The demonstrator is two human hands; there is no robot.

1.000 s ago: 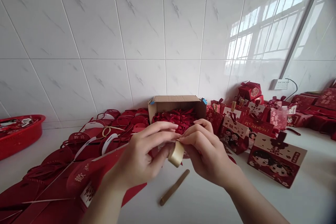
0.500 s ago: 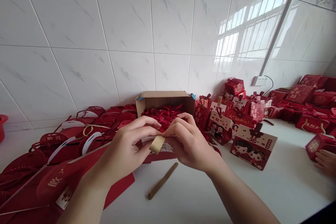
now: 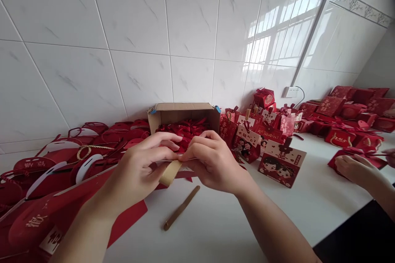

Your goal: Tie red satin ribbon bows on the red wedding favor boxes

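In the middle of the head view, my left hand and my right hand meet at the fingertips. Both are closed on the top edge of a red paper gift box, mostly hidden behind my fingers. A gold ribbon strap loops down from that edge, its curve beside my left thumb. Below, a flat brown-gold strap lies slantwise on the white table. Just behind my hands stands an open cardboard carton filled with red ribbon pieces.
Piled red bags with cord handles cover the left side. Finished-looking printed gift boxes stand to the right, with more red boxes beyond. At far right another person's hands work on a red box. A tiled wall closes the back.
The view has swung slightly right. More of the gold strap's loop shows beside my left thumb. More of the other person's hands and arm has come into sight.
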